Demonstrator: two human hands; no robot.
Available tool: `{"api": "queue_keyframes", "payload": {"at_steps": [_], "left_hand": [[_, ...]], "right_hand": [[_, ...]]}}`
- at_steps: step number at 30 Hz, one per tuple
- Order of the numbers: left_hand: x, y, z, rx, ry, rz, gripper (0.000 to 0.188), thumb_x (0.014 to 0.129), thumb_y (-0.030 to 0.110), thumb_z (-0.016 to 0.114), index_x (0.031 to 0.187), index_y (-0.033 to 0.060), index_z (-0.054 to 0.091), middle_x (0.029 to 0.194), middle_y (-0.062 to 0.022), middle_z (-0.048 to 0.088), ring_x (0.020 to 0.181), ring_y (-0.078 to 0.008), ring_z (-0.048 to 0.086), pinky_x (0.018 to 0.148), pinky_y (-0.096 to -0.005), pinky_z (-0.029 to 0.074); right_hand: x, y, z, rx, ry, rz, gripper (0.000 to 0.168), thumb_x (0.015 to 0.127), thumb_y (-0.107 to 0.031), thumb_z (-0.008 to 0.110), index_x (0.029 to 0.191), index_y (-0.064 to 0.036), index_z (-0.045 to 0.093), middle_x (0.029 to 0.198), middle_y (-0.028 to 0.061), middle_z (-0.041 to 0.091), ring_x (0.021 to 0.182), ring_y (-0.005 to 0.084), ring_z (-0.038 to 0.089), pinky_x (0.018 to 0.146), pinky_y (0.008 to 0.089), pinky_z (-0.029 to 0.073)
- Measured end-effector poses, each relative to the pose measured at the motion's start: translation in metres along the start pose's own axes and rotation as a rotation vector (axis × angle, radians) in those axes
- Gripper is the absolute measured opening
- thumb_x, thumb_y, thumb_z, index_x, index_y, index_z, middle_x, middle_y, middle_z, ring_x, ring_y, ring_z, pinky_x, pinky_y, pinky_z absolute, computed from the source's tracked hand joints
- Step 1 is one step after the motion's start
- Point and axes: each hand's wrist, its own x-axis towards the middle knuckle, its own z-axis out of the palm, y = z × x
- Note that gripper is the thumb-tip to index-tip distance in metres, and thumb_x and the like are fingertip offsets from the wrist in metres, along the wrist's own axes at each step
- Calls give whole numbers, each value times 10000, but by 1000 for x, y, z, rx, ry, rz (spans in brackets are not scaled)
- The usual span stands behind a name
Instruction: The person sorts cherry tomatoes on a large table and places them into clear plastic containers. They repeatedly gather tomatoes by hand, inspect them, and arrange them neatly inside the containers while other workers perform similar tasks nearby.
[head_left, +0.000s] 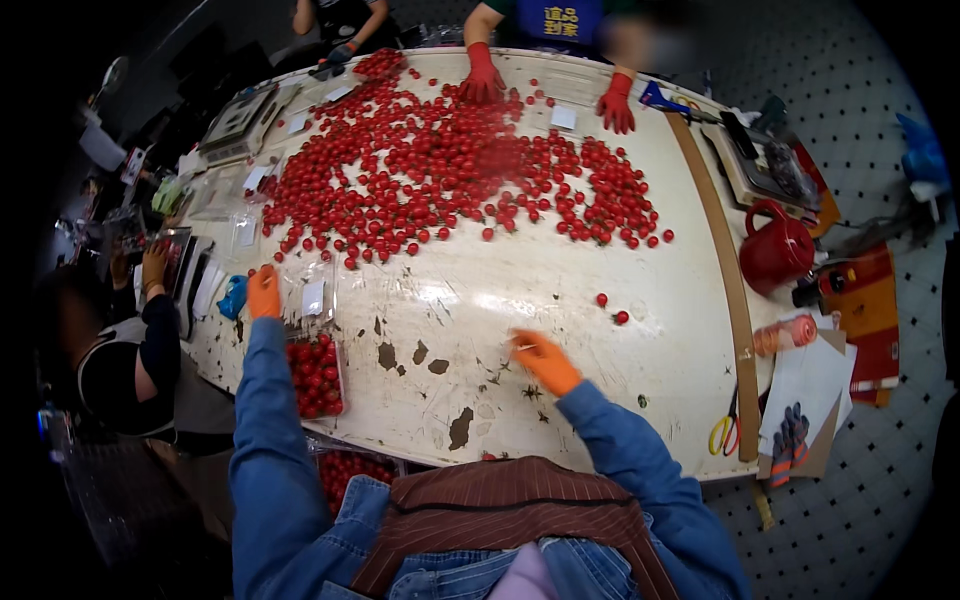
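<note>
My left hand (264, 291), in an orange glove, is at the left of the white table, beside a clear plastic container with a white pad (313, 298). A small red tomato shows at its fingertips; whether they grip it cannot be told. My right hand (546, 361), also orange-gloved, hovers over the scratched tabletop with curled, slightly blurred fingers; its inner side is hidden. Many cherry tomatoes (450, 150) are spread over the far half. A clear container filled with tomatoes (342, 375) stands at the near left edge, and two loose tomatoes (621, 317) lie right of my right hand.
A co-worker's red-gloved hands (482, 79) reach in from the far side; other people stand at far left and left. At the right are a brown strip (720, 247), scissors (724, 435), a red pitcher (776, 247) and a scale. A blue crumpled thing (233, 297) lies beside my left hand.
</note>
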Motion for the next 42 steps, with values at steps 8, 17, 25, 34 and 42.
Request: {"api": "queue_keyframes", "payload": {"at_steps": [8, 17, 25, 34, 42], "left_hand": [[-24, 167, 148, 391, -376, 63, 718, 795, 474, 666, 1364, 103, 435, 1397, -180, 394, 1250, -351, 409, 993, -434, 393], [-35, 206, 226, 467, -82, -228, 870, 752, 723, 536, 1422, 193, 370, 1453, -190, 311, 1310, -439, 265, 1037, -544, 303], [-65, 274, 257, -175, -476, 262, 741, 829, 530, 613, 1386, 90, 401, 1448, -243, 298, 1334, -427, 265, 1108, -452, 252], [96, 98, 97, 532, 173, -214, 498, 738, 448, 687, 1055, 69, 629, 1006, -171, 621, 976, -343, 587, 819, -452, 473], [122, 24, 107, 550, -39, -589, 766, 785, 711, 475, 1252, 110, 569, 1328, -193, 452, 1189, -411, 445, 949, -508, 416]], "right_hand": [[-24, 4, -152, -941, 770, 257, 775, 668, -233, 787, 1338, -65, 435, 1265, 149, 426, 1113, 302, 509, 901, 396, 471], [74, 10, -116, -840, 570, 48, 729, 678, -152, 760, 1318, 5, 446, 1183, 166, 432, 913, 260, 590, 842, 343, 494], [149, -32, -60, -497, 330, -356, 686, 743, -30, 679, 1372, -59, 407, 1275, 128, 447, 888, 232, 569, 825, 332, 489], [130, -4, -89, -910, 620, -309, 233, 792, -66, 609, 1018, -9, 590, 1008, 140, 537, 909, 292, 549, 814, 362, 456], [134, 3, -89, -970, 636, -332, 238, 801, -65, 589, 1032, -9, 590, 1005, 150, 540, 974, 325, 530, 866, 393, 434]]}}
